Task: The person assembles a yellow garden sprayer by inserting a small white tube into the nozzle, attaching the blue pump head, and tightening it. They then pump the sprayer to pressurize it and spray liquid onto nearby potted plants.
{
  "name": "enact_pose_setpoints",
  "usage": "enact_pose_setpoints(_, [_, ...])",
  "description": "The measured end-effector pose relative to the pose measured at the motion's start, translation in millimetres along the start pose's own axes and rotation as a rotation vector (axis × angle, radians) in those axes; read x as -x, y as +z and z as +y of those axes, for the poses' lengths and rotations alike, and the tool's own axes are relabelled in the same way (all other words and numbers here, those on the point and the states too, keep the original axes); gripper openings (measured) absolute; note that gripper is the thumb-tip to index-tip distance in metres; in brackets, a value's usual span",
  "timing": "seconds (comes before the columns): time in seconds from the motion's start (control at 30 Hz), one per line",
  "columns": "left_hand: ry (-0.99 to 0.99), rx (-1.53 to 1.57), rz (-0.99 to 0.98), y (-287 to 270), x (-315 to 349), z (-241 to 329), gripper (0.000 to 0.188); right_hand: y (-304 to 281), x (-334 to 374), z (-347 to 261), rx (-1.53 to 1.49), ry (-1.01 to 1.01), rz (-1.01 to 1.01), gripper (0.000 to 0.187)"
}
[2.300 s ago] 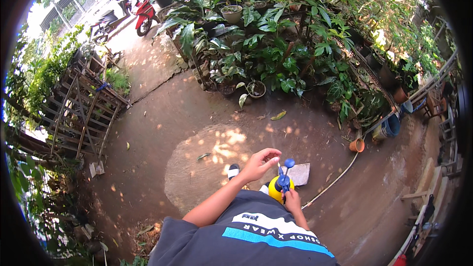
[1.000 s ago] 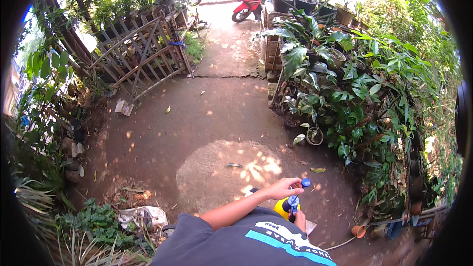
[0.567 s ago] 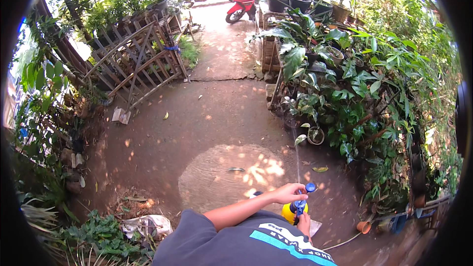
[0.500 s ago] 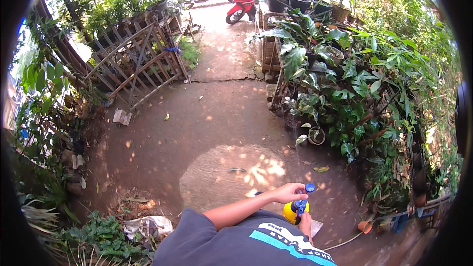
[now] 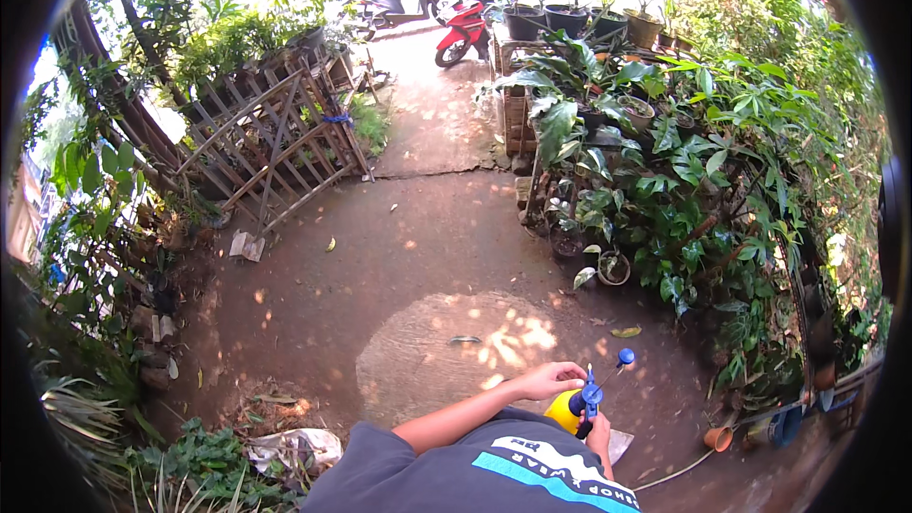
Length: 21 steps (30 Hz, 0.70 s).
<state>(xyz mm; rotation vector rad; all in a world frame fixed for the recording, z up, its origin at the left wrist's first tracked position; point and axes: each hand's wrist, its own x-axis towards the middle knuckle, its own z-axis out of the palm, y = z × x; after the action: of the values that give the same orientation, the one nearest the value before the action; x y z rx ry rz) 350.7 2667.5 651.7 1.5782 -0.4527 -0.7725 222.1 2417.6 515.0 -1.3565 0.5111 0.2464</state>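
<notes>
A yellow pump sprayer with a blue spray head is held close in front of my body. Its blue round pump knob sticks out at the upper right on a thin rod. My right hand wraps round the handle below the blue head. Beside the nozzle, my left hand has its fingers stretched out and slightly curved, with nothing visible in them. Whether its fingertips touch the nozzle is hard to tell. My shirt hides part of the yellow tank.
Dense potted plants line the right side. A bamboo gate leans at the left. A red motorbike stands beyond the path. A round slab lies ahead; an orange pot and a white sack are near me.
The sprayer's head and knob have shifted right and tilted away from my left hand, and more of the pump rod shows. My left hand has come away from beside the knob.
</notes>
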Motion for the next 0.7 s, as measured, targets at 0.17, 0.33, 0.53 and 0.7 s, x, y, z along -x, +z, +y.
enact_pose_setpoints(0.17, [-0.002,0.036,0.05,26.6,-8.3,-11.6,0.043,-25.2,24.0,4.5,0.046,-0.008,0.007,0.03])
enact_pose_setpoints(0.33, [-0.021,0.007,0.019,66.6,-13.7,-0.6,0.044,-57.0,39.4,10.0,0.065,-0.087,0.054,0.029])
enact_pose_setpoints(0.53, [-0.007,-0.037,-0.085,109.0,-25.7,-16.0,0.046,-89.3,62.8,14.7,0.127,-0.131,0.088,0.027])
enact_pose_setpoints(0.7, [-0.036,-0.079,-0.098,132.8,-22.5,-17.9,0.046,-101.4,80.9,3.9,0.128,-0.139,0.075,0.026])
